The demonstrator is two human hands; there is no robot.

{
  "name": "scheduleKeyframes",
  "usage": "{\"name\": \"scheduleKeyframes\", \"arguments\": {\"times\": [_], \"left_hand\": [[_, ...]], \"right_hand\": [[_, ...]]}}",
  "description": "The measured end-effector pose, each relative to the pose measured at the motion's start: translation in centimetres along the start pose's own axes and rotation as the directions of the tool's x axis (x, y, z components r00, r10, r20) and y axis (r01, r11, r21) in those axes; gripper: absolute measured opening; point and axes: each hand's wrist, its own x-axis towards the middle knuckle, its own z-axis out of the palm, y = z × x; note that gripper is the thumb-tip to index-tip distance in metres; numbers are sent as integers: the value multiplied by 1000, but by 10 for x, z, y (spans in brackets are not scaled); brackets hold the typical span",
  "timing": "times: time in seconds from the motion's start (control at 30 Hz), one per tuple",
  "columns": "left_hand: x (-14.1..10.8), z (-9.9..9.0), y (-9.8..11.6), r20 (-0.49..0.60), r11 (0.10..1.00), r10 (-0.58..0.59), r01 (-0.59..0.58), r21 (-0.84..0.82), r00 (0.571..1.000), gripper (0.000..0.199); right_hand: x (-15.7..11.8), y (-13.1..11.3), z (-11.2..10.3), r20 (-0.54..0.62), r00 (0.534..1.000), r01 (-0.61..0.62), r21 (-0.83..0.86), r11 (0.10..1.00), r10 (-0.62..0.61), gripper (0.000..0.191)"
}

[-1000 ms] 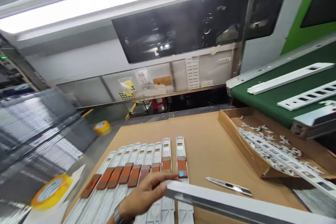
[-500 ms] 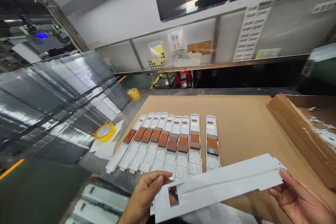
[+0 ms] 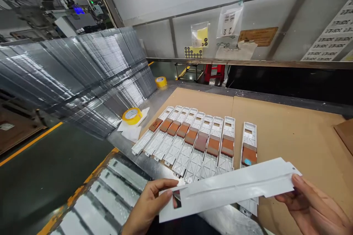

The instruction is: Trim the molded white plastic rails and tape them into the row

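Both hands hold a long white plastic panel [image 3: 228, 191] near the bottom of the view, its smooth face turned up. My left hand [image 3: 150, 203] pinches its left end, close to a rectangular cutout. At the far end, my right hand [image 3: 317, 205] has thumb and fingers closed on the notched corner. Behind it lies a row of several similar white panels [image 3: 183, 159], ribbed side up, each with a brown block [image 3: 191, 136] across it. One separate panel [image 3: 249, 137] at the right carries a block with a blue sticker [image 3: 248, 162]; the held panel partly covers it.
Brown cardboard [image 3: 289, 128] covers the table. Yellow tape rolls [image 3: 131, 116] [image 3: 161, 82] sit at its left, the nearer on white paper. Stacked white panels [image 3: 91, 205] stand lower left. A cardboard edge [image 3: 344, 134] shows at right. Grey corrugated sheeting [image 3: 82, 69] borders the left.
My view has swung, so the table and row appear shifted, and the cardboard box has mostly left the right side. Both hands keep hold of the panel, its left end slightly raised.
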Motion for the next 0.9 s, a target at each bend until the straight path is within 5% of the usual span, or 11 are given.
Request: {"name": "scheduleKeyframes", "arguments": {"times": [0.17,0.3,0.57,0.67,0.8,0.87,0.9], "left_hand": [[-5,-25,-15,-183,932,133,-61,357,974,45],[-14,-34,-6,-31,831,162,-119,544,986,38],[-25,-23,-3,118,232,382,-219,948,917,43],[-25,-13,-8,237,16,636,-320,947,734,43],[-34,-5,-20,235,-23,889,-475,879,392,35],[-42,-1,-30,212,19,925,-596,802,315,34],[-46,2,-36,172,73,928,-615,785,330,36]], "right_hand": [[-11,10,21,111,994,2,-38,999,2,43],[-17,18,30,181,983,-38,-29,999,43,42],[-32,44,47,391,911,-131,-38,991,136,33],[-40,54,55,428,892,-136,-49,989,144,28],[-47,62,62,420,896,-150,-22,988,145,26],[-52,64,65,434,887,-170,-14,985,160,28],[-55,65,68,446,880,-179,-10,984,165,29]]}}
